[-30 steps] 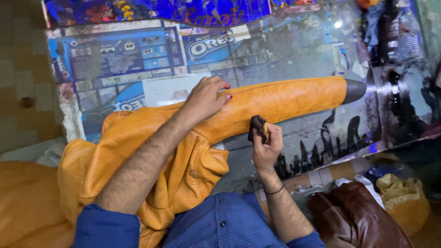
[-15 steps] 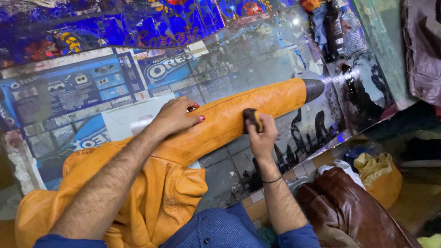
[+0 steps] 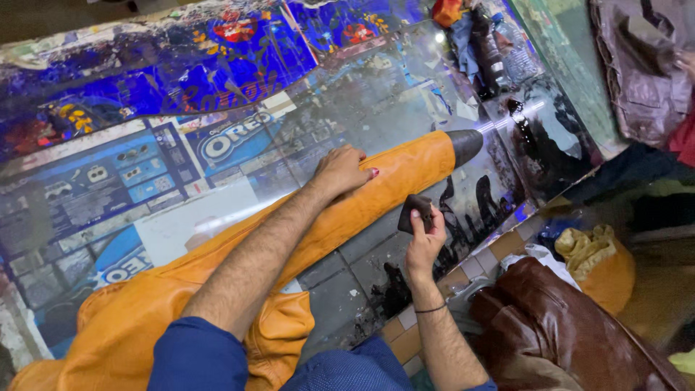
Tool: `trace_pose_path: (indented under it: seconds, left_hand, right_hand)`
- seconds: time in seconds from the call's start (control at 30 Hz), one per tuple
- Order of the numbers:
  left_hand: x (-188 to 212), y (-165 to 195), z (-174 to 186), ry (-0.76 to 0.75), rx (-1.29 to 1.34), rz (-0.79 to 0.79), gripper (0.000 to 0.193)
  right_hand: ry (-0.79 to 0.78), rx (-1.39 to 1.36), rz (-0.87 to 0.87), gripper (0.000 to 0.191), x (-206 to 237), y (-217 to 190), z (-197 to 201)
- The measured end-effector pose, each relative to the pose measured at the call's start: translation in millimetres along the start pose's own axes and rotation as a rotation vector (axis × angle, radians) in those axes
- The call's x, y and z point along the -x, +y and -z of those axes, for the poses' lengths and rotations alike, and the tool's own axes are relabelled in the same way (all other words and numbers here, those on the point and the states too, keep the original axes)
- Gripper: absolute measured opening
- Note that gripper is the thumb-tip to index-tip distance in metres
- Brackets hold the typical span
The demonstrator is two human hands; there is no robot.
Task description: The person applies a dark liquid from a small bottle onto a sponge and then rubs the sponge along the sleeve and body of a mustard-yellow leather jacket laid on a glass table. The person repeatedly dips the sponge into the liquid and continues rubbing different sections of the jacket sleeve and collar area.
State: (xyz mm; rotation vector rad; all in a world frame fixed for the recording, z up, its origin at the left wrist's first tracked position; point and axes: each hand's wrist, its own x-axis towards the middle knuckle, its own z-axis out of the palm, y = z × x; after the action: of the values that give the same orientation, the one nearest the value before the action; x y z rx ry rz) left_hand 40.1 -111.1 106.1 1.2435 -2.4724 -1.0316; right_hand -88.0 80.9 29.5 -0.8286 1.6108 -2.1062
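The glass-topped table (image 3: 181,224) fills most of the view, blue printed sheets showing under its glass. Across it lies the orange leather jacket (image 3: 145,318), the landmark here: its body is bunched at the near edge of the table and one sleeve (image 3: 391,181) runs out straight and flat across the glass, away from the person, ending in a dark cuff (image 3: 465,145). Off the table edge, to the right of the jacket, sits a brown leather garment (image 3: 550,326), and just past it a mustard-yellow cloth (image 3: 597,261). Now the hands. The left hand (image 3: 342,172) lies flat on the sleeve, palm down, fingers spread narrowly, pressing the leather against the table. The right hand (image 3: 423,239) is just beside the sleeve's near edge, fingers curled tight around a small dark pad (image 3: 416,211); the pad sits right against the sleeve, though whether it touches, I cannot tell. A thin dark band (image 3: 432,309) circles that wrist.
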Motion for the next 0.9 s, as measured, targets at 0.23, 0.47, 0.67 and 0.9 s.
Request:
trace_pose_path:
  seconds: [0.23,0.47,0.67,0.9]
  left_hand:
    - [-22,50,-8,0.001,-0.033,0.040,0.061]
    - [-48,90,-26,0.090,-0.062,0.023,0.047]
    - [-63,73,-36,0.104,0.080,0.079,0.049]
    - [-57,39,-69,0.202,0.037,-0.090,0.032]
  right_hand:
    - [0.111,0.148,0.151,0.023,-51,-21,17]
    - [0.125,0.667,0.396,0.022,-150,-42,16]
    - [-0.108,0.039,0.199,0.027,-172,-21,34]
    - [-0.079,-0.665,-0.146,0.022,-168,28,52]
